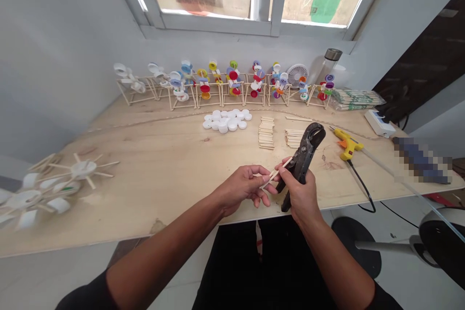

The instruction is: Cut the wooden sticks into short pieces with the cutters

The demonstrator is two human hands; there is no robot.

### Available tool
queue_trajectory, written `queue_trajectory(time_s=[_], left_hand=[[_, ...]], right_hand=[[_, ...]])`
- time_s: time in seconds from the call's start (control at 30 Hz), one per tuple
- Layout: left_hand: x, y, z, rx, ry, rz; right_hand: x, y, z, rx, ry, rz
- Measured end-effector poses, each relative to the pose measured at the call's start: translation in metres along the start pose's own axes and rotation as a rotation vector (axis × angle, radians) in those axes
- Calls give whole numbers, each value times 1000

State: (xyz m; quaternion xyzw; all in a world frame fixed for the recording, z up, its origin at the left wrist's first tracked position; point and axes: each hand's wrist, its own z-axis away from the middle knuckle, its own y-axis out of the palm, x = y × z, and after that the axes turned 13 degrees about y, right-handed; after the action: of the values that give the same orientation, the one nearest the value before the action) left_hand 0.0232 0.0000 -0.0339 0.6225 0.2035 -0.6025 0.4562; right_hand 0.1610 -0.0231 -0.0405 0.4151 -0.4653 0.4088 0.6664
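Observation:
My right hand point(302, 196) is wrapped around a black-handled hand cutter point(304, 155), whose curved head points up and away from me. Its thumb and fingertips also pinch the upper end of thin wooden sticks point(276, 171). Closed on the lower part of these sticks is my left hand point(247, 185), with its outer fingers slightly spread. How many sticks there are I cannot tell. Just beyond the hands lie a stack of short cut sticks point(266, 133) and a second stack of sticks point(295, 138), partly hidden by the cutter.
White bottle caps point(227, 121) are grouped mid-table. Behind stand several stick frames with coloured cap wheels point(232, 82). To the right lie a yellow glue gun point(348, 144), a power strip point(379, 123) and bagged sticks point(358, 99). Spoked wheels point(83, 169) sit at left.

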Motion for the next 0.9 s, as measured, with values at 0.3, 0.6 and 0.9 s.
queue_trajectory(time_s=[0.3,0.6,0.9], left_hand=[[-1,0,-3,21,-13,-34],[-3,4,-4,12,-22,-25],[-6,6,-3,12,-13,-25]], right_hand=[[0,0,1,0,11,-2],[-2,0,2,-31,24,-17],[-3,1,3,-50,11,-38]])
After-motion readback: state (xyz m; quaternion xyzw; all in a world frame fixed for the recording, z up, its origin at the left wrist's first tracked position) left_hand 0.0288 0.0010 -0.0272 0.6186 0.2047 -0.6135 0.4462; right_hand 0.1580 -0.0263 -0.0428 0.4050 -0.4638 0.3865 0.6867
